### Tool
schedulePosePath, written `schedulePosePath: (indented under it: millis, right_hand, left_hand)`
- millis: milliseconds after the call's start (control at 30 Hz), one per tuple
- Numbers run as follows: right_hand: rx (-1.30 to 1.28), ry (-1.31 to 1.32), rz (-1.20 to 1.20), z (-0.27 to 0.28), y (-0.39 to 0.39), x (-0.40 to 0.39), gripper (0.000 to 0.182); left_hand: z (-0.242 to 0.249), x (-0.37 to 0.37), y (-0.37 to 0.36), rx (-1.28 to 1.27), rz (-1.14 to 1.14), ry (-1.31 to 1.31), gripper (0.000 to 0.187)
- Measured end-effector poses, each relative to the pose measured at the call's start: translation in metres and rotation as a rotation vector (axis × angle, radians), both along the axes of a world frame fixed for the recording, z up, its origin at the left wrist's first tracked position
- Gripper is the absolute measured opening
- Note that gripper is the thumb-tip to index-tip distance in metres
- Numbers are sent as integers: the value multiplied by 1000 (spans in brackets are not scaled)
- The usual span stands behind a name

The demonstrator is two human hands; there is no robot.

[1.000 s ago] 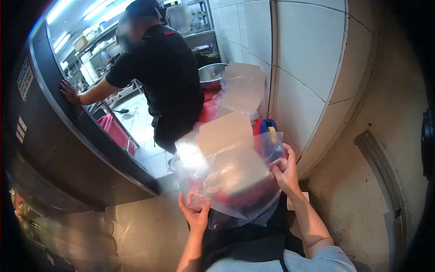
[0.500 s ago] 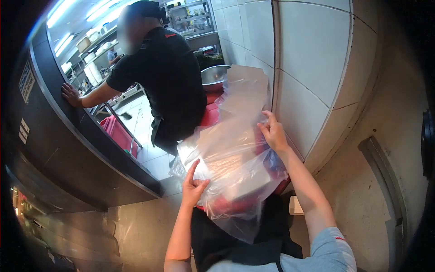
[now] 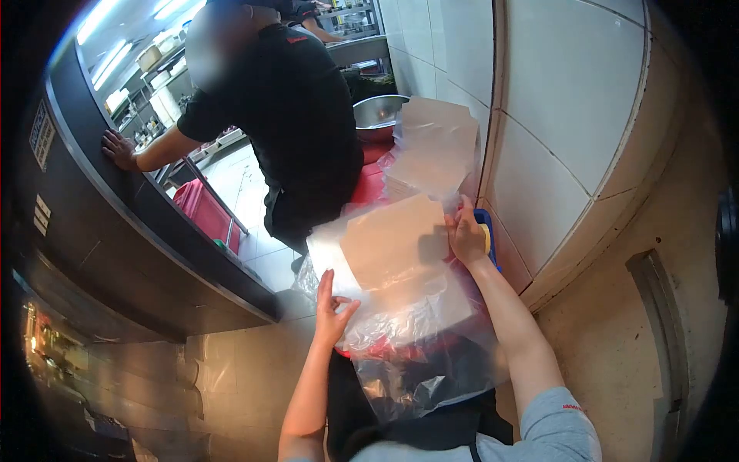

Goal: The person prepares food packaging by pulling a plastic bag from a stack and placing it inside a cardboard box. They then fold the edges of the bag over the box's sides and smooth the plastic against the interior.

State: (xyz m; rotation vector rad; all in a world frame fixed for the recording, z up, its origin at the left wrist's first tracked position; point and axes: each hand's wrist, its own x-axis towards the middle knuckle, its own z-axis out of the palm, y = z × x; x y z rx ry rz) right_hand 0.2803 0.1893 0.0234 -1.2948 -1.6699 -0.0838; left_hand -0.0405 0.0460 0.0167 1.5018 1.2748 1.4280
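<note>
A flat brown cardboard piece [image 3: 396, 242] lies across a clear plastic bag [image 3: 408, 373], which spreads over the front of my dark apron. My left hand [image 3: 332, 312] is at the left edge of the plastic, beside a white sheet [image 3: 331, 262], with thumb and fingers apart. At the right edge of the cardboard, my right hand [image 3: 466, 235] has its fingers close together against the plastic; what lies between them is hidden. Farther back, a stack of similar cardboard [image 3: 435, 146] in plastic rests on a red surface [image 3: 369, 185].
A person in black [image 3: 289, 115] stands ahead on the left, one hand on the dark counter edge. Behind the stack is a metal bowl [image 3: 377, 112]. A tiled wall [image 3: 570, 92] rises on the right, near a blue container [image 3: 490, 239]. A pink bin [image 3: 204, 208] stands left.
The plastic has slid down toward me, leaving more of the front cardboard uncovered. My right hand has turned and its fingers have come closer together. Another person's arm now shows at the back.
</note>
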Motion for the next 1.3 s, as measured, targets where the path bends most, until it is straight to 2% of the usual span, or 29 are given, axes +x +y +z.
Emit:
schedulePosePath:
  millis: [33,100,133,167,200,267,300,400,500,533,600,700,800,900,1033,1100,1200,1233,1300]
  right_hand:
    - [-21,39,-11,5,-3,-1,62]
    - [-183,108,-36,32,-33,-5,68]
    - [-141,25,-45,37,-50,-5,69]
    - [-99,-58,-52,40,-70,-5,71]
    - [-58,-141,-61,40,-91,-5,73]
    - [-186,-242,-48,38,-134,-8,71]
    - [-250,-293,-44,37,-146,-7,70]
    - [-333,-283,-91,9,-139,1,67]
    - [-411,-67,-69,17,-118,9,63]
    - [-407,-88,-78,21,-114,8,61]
    - [-406,-131,-95,28,-110,3,57]
    - [-799,72,91,33,-87,4,54]
    - [-691,-4,-7,20,-80,2,54]
    - [-363,25,-83,3,-72,-2,58]
    - [-673,302,128,-2,-49,6,60]
    - [-844,395,236,18,-51,7,59]
    - [-359,429,234,15,-54,4,47]
    - [-84,380,257,15,-55,4,38]
    - [28,284,240,19,-54,3,34]
  left_hand:
    - [3,3,-6,-3,43,-64,75]
    - [16,6,-28,-268,-47,-228,72]
    - [23,9,-38,-401,-90,-312,70]
    - [29,14,-46,-379,-89,-222,65]
    - [28,13,-47,-445,-124,-279,63]
    - [22,10,-49,-574,-199,-395,58]
    - [19,14,-47,-512,-194,-360,53]
    - [15,17,-40,-494,-149,-220,55]
    - [6,15,-32,-286,-156,-152,66]
    - [4,13,-30,-226,-162,-140,68]
    - [27,15,-37,-307,-212,-57,72]
    - [30,13,-35,-315,-306,-43,78]
    - [34,10,-31,-328,-362,-65,82]
    - [28,10,-26,-326,-388,-111,84]
    - [28,10,-28,-302,-418,-94,88]
    - [27,7,-31,-251,-423,-18,90]
    - [34,4,-34,-117,-402,108,94]
    - [37,4,-35,-69,-393,145,94]
    - [41,3,-33,-65,-396,154,95]
